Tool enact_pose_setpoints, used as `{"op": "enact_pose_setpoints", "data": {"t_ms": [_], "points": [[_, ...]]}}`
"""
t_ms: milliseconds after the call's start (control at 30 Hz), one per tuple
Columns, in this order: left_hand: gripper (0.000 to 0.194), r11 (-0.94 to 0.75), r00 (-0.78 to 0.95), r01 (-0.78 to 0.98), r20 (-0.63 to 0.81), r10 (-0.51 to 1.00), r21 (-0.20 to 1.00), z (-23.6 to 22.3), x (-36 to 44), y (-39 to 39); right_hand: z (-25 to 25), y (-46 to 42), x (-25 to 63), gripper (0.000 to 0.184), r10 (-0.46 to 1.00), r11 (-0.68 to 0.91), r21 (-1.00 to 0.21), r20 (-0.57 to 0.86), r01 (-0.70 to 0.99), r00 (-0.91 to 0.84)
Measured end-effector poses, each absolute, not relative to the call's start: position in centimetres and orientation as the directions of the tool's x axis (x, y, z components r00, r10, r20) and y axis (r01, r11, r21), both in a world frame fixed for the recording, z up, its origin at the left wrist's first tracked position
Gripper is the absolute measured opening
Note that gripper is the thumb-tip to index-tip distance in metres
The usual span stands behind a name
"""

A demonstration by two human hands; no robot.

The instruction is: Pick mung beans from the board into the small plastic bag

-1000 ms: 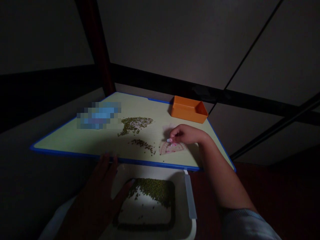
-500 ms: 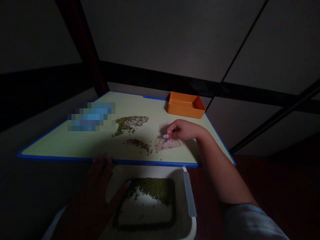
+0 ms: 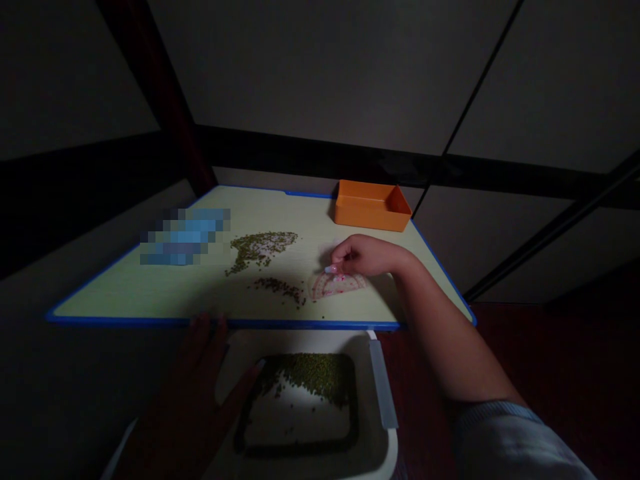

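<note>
My right hand (image 3: 361,257) rests on the pale board (image 3: 150,287) with its fingers pinched on a pink see-through protractor (image 3: 337,285) that lies flat there. Just left of the protractor is a small streak of green beans (image 3: 278,287); a larger heap of green beans (image 3: 260,245) lies farther back. My left hand (image 3: 200,380) is in shadow below the board's blue front edge, fingers spread on the rim of a white tub (image 3: 383,400) that holds more green beans (image 3: 310,370).
An orange box (image 3: 373,205) stands at the board's far right corner. A blurred blue patch (image 3: 183,235) lies at the board's left. A dark post (image 3: 155,100) and dark rail run behind the board. The surroundings are very dim.
The view has shifted slightly. My right hand and the protractor stay at about the same spot on the board, and my left hand stays on the tub.
</note>
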State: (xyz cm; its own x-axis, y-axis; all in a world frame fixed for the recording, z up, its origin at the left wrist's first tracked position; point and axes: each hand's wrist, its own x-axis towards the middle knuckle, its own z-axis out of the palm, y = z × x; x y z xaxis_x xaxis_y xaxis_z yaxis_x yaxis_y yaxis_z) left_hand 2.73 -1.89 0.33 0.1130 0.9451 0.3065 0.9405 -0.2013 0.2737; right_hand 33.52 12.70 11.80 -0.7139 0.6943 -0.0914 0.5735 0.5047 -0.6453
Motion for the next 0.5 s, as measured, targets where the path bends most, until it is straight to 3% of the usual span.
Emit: {"op": "enact_pose_setpoints", "data": {"t_ms": [500], "points": [[0.08,-0.196,0.115,0.936,0.272,0.955,0.292,0.4,2.66,-1.87,11.8,12.59,33.31,0.024,0.696,0.521,-0.627,-0.082,0.58,-0.713]]}}
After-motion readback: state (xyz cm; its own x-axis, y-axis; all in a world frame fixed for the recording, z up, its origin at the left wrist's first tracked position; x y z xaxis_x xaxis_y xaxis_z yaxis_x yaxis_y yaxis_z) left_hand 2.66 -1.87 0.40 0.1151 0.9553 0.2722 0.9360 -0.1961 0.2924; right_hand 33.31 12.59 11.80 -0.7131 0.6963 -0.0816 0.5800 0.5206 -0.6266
